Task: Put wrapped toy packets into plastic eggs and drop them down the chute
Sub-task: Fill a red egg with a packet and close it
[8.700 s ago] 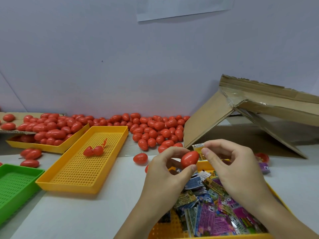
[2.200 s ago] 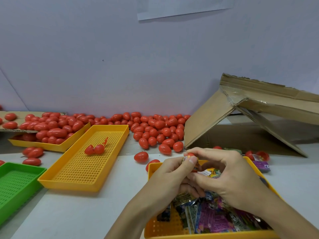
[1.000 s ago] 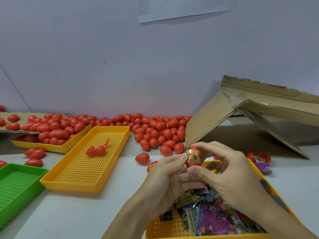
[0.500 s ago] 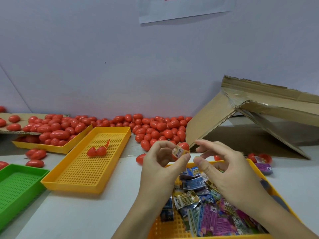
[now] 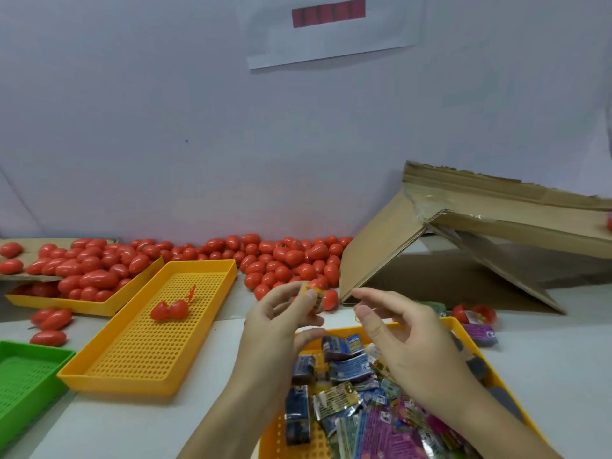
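My left hand point(image 5: 278, 323) is raised over the table and pinches a folded yellow packet point(image 5: 312, 294) between thumb and fingers. A bit of red egg shell shows under the packet; the fingers hide the rest. My right hand point(image 5: 402, 336) hovers just to the right, apart from it, fingers loosely curled and holding nothing. Below both hands lies a yellow tray point(image 5: 458, 323) heaped with wrapped toy packets point(image 5: 347, 402). The cardboard chute point(image 5: 496, 223) slopes at the right, with one red egg point(image 5: 609, 223) at the frame edge.
Loose red eggs point(image 5: 291, 256) are piled along the wall. A yellow tray point(image 5: 149, 356) holds one opened egg point(image 5: 169, 309). Another yellow tray point(image 5: 82, 304) full of eggs and a green tray point(image 5: 20, 376) stand at the left. An open egg point(image 5: 477, 313) and purple packet point(image 5: 480, 334) lie by the chute.
My right hand has let go of the egg and packet and drawn off to the right. My left hand keeps them and has lifted slightly. The camera has tilted up.
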A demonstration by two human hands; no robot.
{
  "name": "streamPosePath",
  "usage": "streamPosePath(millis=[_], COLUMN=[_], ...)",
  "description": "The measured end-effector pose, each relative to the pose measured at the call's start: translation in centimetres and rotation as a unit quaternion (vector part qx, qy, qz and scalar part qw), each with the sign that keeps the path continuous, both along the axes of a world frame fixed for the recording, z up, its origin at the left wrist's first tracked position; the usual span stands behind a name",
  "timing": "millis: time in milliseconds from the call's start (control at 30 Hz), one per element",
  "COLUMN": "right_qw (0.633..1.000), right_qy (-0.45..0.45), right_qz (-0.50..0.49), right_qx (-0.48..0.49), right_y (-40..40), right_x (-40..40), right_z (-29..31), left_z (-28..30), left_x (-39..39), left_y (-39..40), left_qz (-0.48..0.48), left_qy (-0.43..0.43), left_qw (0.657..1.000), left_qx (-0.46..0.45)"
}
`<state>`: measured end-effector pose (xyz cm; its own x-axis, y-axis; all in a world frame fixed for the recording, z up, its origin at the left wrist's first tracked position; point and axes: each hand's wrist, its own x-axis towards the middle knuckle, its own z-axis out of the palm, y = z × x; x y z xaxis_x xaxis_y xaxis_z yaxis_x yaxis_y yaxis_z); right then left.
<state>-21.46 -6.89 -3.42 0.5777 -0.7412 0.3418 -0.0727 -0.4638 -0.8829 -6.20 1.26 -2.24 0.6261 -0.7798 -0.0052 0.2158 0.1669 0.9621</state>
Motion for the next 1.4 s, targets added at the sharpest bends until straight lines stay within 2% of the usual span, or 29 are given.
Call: streamPosePath(millis=[200, 300, 367, 567, 633, 667, 733, 800, 867, 967, 1033, 1133, 1300, 1400], right_qw=[1.0, 0.999, 0.999, 0.999, 0.999, 0.999, 0.999, 0.999, 0.999, 0.999, 0.999, 0.999, 0.999, 0.999], right_qy=[0.01, 0.014, 0.016, 0.039, 0.034, 0.031, 0.032, 0.034, 0.039, 0.042, 0.04, 0.033, 0.028, 0.026], right_qz=[0.002, 0.003, 0.007, 0.001, 0.005, 0.006, 0.008, 0.004, -0.006, -0.017, -0.019, -0.016, -0.021, -0.026], right_qx=[0.02, 0.035, 0.04, 0.025, 0.024, 0.024, 0.025, 0.022, 0.009, 0.006, 0.001, -0.007, -0.013, -0.017], right_y=[-0.5, -0.6, -0.6, -1.0, -1.0, -1.0, -0.9, -1.0, -1.1, -1.0, -0.9, -0.8, -0.8, -0.8], right_x=[0.0, 0.1, 0.1, 0.0, 0.0, 0.0, -0.1, 0.0, 0.0, 0.1, 0.1, 0.2, 0.1, 0.0], right_z=[-0.1, 0.0, -0.1, -0.5, -0.6, -0.6, -0.6, -0.7, -0.9, -1.1, -1.1, -1.0, -0.9, -1.0], left_z=[4.3, 7.4, 9.3, 12.1, 11.9, 11.6, 10.3, 8.4, 6.2, 3.0, 1.2, -0.7, -1.7, -1.4], left_x=[-0.4, -1.8, -3.2, -6.2, -5.7, -5.2, -3.3, -0.7, 1.8, 4.9, 6.0, 6.4, 5.9, 5.3], left_y=[-5.8, -10.3, -13.3, -18.0, -17.9, -17.5, -16.3, -14.1, -11.5, -8.4, -7.1, -6.8, -6.8, -5.8], left_qz=[-0.039, -0.082, -0.11, -0.228, -0.218, -0.183, -0.083, 0.0, 0.022, -0.054, -0.1, -0.106, -0.034, 0.021], left_qy=[-0.001, -0.062, -0.098, -0.118, -0.12, -0.14, -0.23, -0.343, -0.463, -0.576, -0.594, -0.585, -0.589, -0.579], left_qw=[0.996, 0.99, 0.985, 0.962, 0.965, 0.971, 0.967, 0.935, 0.872, 0.759, 0.716, 0.72, 0.74, 0.77], left_qx=[0.081, 0.102, 0.095, 0.09, 0.077, 0.065, 0.065, 0.093, 0.155, 0.299, 0.353, 0.357, 0.322, 0.266])
